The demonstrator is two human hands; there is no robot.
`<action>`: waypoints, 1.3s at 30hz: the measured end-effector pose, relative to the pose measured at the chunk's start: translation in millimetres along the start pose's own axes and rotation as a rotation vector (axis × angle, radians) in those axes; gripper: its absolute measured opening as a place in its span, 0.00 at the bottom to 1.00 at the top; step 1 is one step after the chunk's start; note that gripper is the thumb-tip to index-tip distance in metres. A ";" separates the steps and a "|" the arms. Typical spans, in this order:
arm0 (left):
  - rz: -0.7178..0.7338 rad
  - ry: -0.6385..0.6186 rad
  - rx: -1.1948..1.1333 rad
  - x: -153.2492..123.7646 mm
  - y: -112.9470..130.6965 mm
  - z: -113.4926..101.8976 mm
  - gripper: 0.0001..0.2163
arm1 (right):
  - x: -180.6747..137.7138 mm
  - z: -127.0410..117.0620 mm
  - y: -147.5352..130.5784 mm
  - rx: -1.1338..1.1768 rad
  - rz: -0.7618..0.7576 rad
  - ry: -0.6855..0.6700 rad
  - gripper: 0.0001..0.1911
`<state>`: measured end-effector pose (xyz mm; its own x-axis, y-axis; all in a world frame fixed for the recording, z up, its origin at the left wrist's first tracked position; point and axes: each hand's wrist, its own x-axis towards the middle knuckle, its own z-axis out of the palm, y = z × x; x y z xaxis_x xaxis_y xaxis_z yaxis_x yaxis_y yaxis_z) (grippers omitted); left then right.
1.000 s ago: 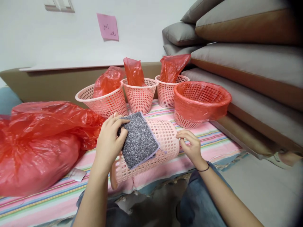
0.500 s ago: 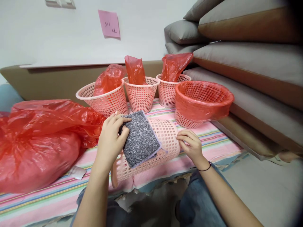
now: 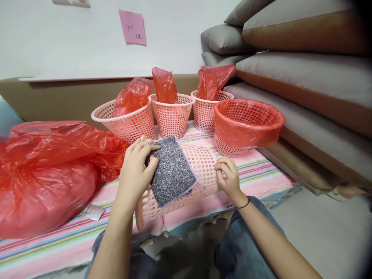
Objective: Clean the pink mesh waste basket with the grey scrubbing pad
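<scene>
A pink mesh basket (image 3: 203,166) lies on its side on the striped cloth (image 3: 255,170) in front of me. My left hand (image 3: 135,172) presses a grey cloth pad (image 3: 173,170) flat against the basket's side, with its fingers curled over the pad's left edge. My right hand (image 3: 228,176) grips the basket's narrow bottom end at the right, fingers closed on it. My knees in jeans show below.
Three upright pink baskets (image 3: 173,116) with red bags stand behind. A fourth basket lined with a red bag (image 3: 247,124) stands right. A big red plastic bag (image 3: 49,174) lies left. Sofa cushions (image 3: 305,77) are stacked at right. A small white packet (image 3: 93,212) lies on the cloth.
The right hand shifted slightly left and closed tighter on the basket's end. The left hand and pad barely moved.
</scene>
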<state>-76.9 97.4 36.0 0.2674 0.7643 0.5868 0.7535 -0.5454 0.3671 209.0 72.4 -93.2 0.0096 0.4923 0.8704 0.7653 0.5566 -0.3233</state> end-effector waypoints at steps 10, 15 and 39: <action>0.005 0.005 -0.005 0.3 -1.0 -0.9 0.13 | -2.4 -13.1 8.5 0.051 -0.062 -0.017 0.13; 0.016 0.028 -0.005 -0.1 -2.8 0.6 0.13 | -3.0 -15.1 10.7 0.039 -0.104 -0.016 0.14; 0.026 0.033 -0.021 -3.7 -1.2 0.7 0.13 | -0.8 -2.4 -8.8 -0.142 -0.086 -0.031 0.12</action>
<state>-78.4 95.5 32.8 0.2666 0.7379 0.6200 0.7339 -0.5724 0.3657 203.8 65.5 -90.2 -0.0781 0.4685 0.8800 0.8456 0.4986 -0.1904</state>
